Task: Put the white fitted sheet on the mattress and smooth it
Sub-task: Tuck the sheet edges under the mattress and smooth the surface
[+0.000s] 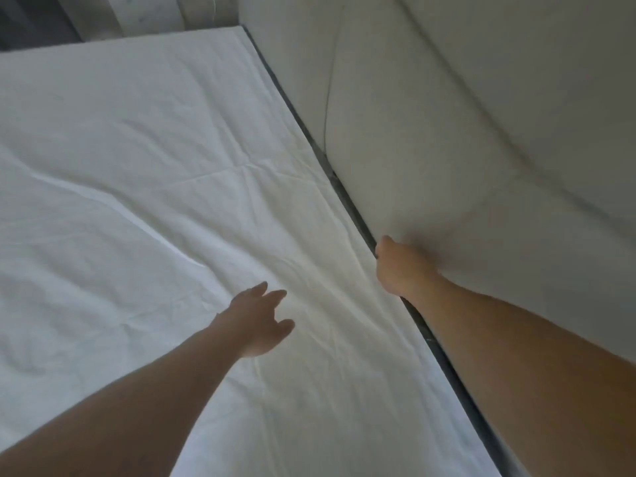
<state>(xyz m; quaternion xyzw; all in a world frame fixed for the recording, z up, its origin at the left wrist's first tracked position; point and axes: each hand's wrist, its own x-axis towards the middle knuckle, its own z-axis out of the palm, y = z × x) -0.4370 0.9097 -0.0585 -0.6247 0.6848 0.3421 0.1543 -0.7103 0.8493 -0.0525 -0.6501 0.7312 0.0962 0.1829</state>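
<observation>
While the white cotton fitted sheet (192, 173) already covers the mattress top from the 12 o'clock corner down to 6 o'clock, it is far from smooth: creases fan out across it from a spot at about 4 o'clock. That spot is where the right hand (399, 266) sits, at the dark gap (347, 201) between the mattress edge and the pale padded headboard (464, 115); its fingers curl down into the gap, apparently pinching or tucking the sheet's edge, though the fingertips are hidden. At 6 o'clock, the left hand (258, 321) hovers low over the sheet, fingers loosely spread and holding nothing; whether it touches the cloth cannot be told. Tucking looks to be the step in hand. Next, the edge needs seating, then flat-palmed strokes outward toward 9 o'clock.
</observation>
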